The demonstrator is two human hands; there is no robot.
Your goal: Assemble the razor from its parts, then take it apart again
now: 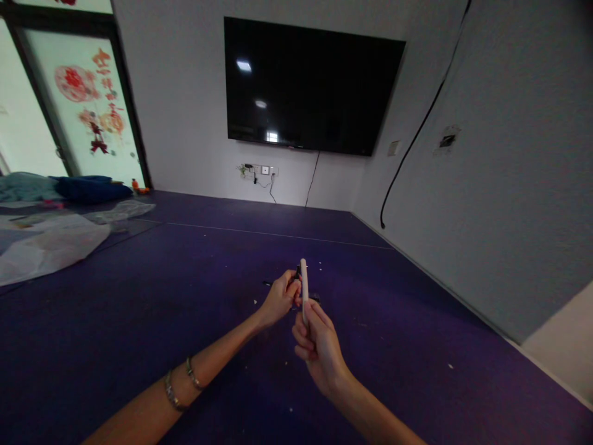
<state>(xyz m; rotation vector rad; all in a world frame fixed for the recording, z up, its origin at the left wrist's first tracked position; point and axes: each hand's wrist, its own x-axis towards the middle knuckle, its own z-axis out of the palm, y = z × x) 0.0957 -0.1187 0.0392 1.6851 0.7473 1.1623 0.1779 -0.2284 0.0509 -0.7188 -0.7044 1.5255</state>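
My right hand is closed round the lower part of a slender off-white rod, which points up and away from me. Just to its left, my left hand has its fingers curled round a small black object; only its top shows, beside the rod's upper end. Whether the two touch, I cannot tell. Behind the rod, a dark blocky thing is partly hidden by my right hand. A short black piece lies on the purple floor left of my left hand.
Several small white scraps dot the floor. Crumpled clear plastic sheeting and dark blue fabric lie at the left. A television hangs above wall sockets. A black cable dangles along the right wall.
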